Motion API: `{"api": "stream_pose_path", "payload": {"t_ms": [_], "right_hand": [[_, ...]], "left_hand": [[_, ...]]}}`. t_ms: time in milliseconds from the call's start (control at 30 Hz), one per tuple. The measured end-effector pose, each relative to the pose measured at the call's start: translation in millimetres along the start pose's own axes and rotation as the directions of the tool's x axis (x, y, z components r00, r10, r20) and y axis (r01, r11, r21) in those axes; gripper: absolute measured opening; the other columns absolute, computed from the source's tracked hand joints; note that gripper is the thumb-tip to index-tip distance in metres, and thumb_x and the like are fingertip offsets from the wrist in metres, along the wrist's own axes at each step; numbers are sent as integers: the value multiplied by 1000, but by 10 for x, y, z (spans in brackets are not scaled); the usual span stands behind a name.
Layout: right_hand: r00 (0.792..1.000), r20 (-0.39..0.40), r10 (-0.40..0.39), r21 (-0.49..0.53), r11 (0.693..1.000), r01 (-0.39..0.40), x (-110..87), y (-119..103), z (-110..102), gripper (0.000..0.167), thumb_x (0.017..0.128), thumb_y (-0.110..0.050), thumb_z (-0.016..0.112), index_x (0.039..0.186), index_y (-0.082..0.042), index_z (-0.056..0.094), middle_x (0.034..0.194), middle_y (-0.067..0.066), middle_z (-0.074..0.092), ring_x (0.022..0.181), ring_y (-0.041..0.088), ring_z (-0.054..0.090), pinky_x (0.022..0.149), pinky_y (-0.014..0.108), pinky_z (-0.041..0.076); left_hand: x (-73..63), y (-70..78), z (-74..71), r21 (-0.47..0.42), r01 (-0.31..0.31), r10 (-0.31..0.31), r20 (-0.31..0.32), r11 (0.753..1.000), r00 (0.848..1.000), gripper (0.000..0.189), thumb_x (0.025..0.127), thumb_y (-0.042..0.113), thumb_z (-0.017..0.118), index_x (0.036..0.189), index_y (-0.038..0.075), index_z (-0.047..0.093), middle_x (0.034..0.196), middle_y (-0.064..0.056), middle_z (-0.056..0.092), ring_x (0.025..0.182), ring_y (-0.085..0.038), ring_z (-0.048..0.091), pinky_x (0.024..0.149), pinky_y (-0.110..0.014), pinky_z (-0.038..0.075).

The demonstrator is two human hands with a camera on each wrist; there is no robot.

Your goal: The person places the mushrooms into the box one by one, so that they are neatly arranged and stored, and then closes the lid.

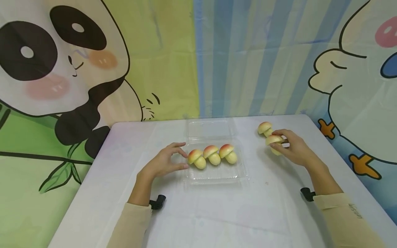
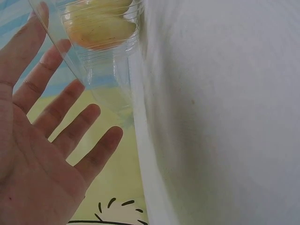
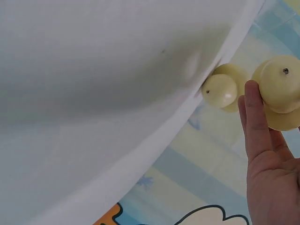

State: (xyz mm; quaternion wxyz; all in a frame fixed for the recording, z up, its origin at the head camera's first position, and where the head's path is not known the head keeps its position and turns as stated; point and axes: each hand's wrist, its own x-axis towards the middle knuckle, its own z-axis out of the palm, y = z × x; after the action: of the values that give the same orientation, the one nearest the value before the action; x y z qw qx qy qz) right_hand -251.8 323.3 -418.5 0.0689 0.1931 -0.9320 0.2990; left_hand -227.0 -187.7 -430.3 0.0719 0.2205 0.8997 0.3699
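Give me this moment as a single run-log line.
left hand: beside clear plastic box, lid open | right hand: holds toy mushroom | in box: three toy mushrooms | on table: another toy mushroom

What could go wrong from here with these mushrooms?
The held mushroom might slip from the right hand. That hand could knock the loose mushroom close by, near the far edge of the table. The left hand, at the edge of the clear box, might nudge it and its three mushrooms.
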Motion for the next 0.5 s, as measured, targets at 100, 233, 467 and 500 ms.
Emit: {"api": "stream_pose_path", "payload": {"t_ms": [100, 233, 467, 500], "right_hand": [[1000, 7, 1, 16, 1000, -2, 40, -62, 22, 50, 99, -25, 71, 139, -2, 50, 134, 21, 55, 111, 44, 64, 80, 44, 62], [999, -9, -31, 47, 998, 31, 91, -144, 62, 49, 99, -21, 71, 139, 0, 50, 133, 22, 55, 107, 45, 65, 78, 43, 62], [995, -44, -88, 65, 994, 91, 154, -237, 152, 47, 98, -18, 72, 137, -1, 52, 129, 19, 58, 103, 43, 69, 75, 43, 63], [994, -46, -96, 66, 993, 99, 158, -243, 165, 47, 98, -17, 72, 137, -2, 52, 129, 19, 58, 103, 43, 69, 75, 43, 63]], "left_hand": [[-1, -1, 6, 0, -2, 2, -1, 1000, 1000, 33, 85, 46, 84, 108, 24, 74, 161, 5, 41, 151, -33, 33, 120, -60, 29], [-6, 9, 7, -5, 5, -5, 2, 1000, 1000, 33, 85, 45, 84, 108, 24, 74, 161, 6, 40, 152, -32, 32, 120, -59, 30], [-5, 13, -2, 4, -8, 8, 0, 1000, 1000, 32, 85, 43, 84, 108, 23, 74, 161, 2, 41, 151, -34, 33, 120, -59, 30], [-4, 9, 0, 5, -7, 7, 0, 1000, 1000, 32, 85, 43, 84, 108, 23, 74, 161, 2, 41, 151, -33, 33, 120, -59, 30]]}}
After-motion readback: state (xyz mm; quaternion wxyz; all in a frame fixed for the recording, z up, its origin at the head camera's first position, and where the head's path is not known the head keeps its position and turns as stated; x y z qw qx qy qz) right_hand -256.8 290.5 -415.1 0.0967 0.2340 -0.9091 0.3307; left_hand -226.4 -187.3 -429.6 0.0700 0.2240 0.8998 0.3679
